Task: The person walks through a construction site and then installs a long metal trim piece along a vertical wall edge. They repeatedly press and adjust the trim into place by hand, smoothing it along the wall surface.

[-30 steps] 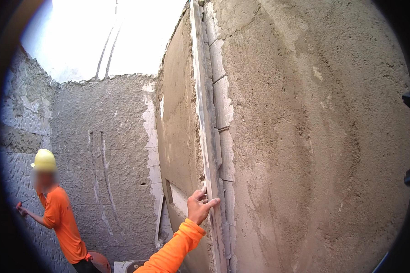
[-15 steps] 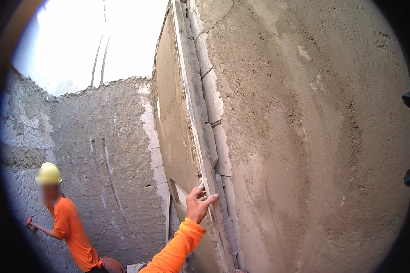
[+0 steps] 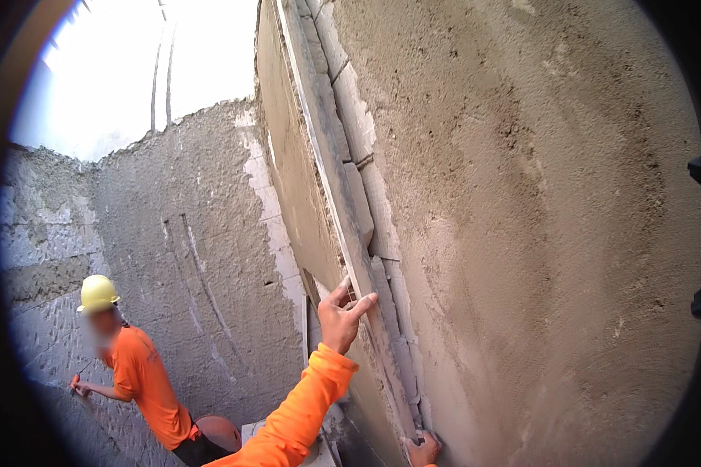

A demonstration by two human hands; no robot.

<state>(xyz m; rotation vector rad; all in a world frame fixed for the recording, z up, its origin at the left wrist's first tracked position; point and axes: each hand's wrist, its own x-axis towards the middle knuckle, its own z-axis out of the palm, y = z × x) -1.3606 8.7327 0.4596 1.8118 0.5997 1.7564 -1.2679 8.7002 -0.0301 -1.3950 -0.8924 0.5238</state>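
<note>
A long, narrow, grey straight board [image 3: 336,194] runs upright and slanted along the wall's plastered corner edge. My left hand [image 3: 339,319], in an orange sleeve, grips it with thumb and fingers on either side of its edge. Lower down, at the bottom rim of the view, my right hand [image 3: 422,449] is curled round the same board; only part of that hand shows. Right beside the board lies a strip of bare pale blocks [image 3: 356,124] with open joints. Brown plaster [image 3: 522,233] covers the wall to the right of the blocks.
At the left a co-worker [image 3: 144,381] in an orange shirt and yellow helmet holds a red-handled tool by the wall. A rough grey wall [image 3: 179,179] stands behind. A rounded reddish container [image 3: 220,433] sits low beside the co-worker.
The view has tilted down, so more of my right hand now shows at the lower end of the board. My left hand keeps its hold. The co-worker appears a little farther right, head lowered.
</note>
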